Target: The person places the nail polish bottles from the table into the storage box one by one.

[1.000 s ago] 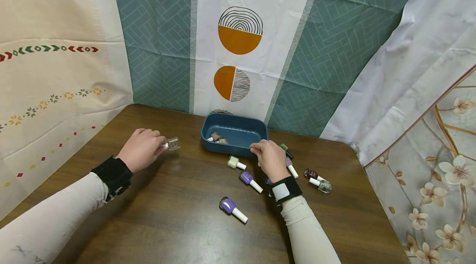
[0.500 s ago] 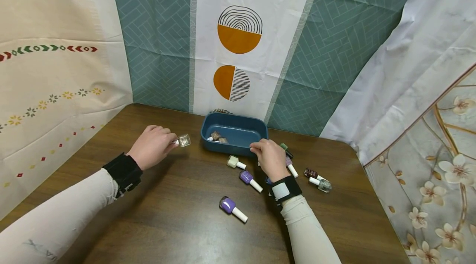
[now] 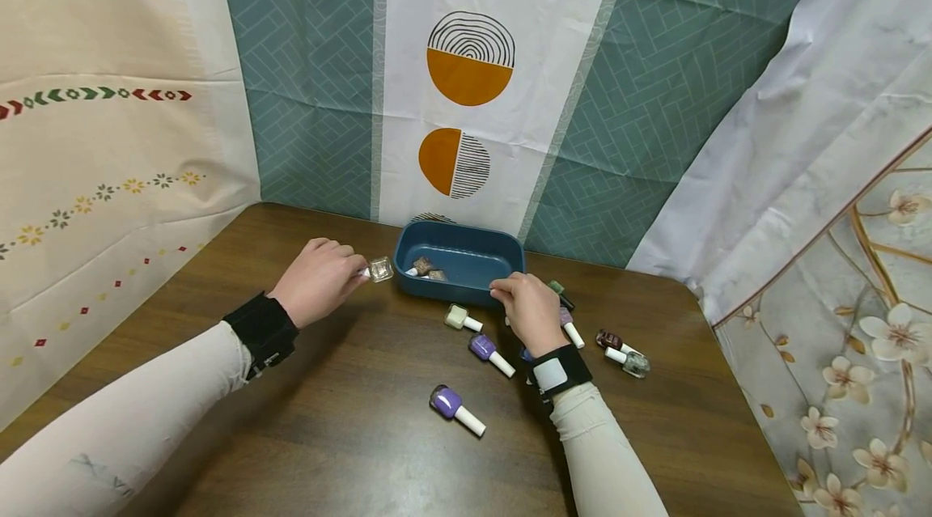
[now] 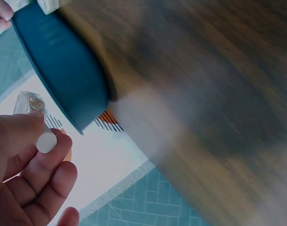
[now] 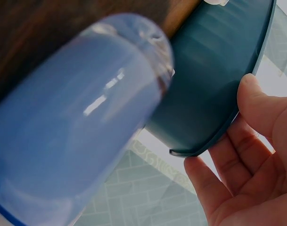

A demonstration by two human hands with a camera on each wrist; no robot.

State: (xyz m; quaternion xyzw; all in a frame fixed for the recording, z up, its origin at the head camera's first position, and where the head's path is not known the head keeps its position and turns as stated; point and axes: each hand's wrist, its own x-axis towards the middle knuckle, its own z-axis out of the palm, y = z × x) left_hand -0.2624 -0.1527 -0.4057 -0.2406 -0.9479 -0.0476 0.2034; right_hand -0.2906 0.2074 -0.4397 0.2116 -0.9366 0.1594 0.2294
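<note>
My left hand (image 3: 320, 282) pinches a clear nail polish bottle (image 3: 380, 269) with glitter in it, just left of the bin. In the left wrist view its white cap (image 4: 46, 142) sits between thumb and fingers. A dark blue bin (image 3: 459, 293) stands at the back of the table, with glittery nail polish bottles (image 3: 422, 264) lying in its left end. My right hand (image 3: 534, 313) grips the bin's front right rim, thumb on one side of the wall and fingers (image 5: 237, 155) on the other in the right wrist view.
A pale green bottle (image 3: 456, 316) and purple bottles (image 3: 482, 347) (image 3: 446, 401) lie before the bin. A dark red bottle (image 3: 607, 339) and a grey glitter one (image 3: 636, 364) lie at right. A light blue bottle (image 5: 86, 113) looms close in the right wrist view. Curtains border the table.
My left hand has moved right with the clear nail polish bottle, from the table's left side to close by the bin's left end. The right hand and the bin have stayed put.
</note>
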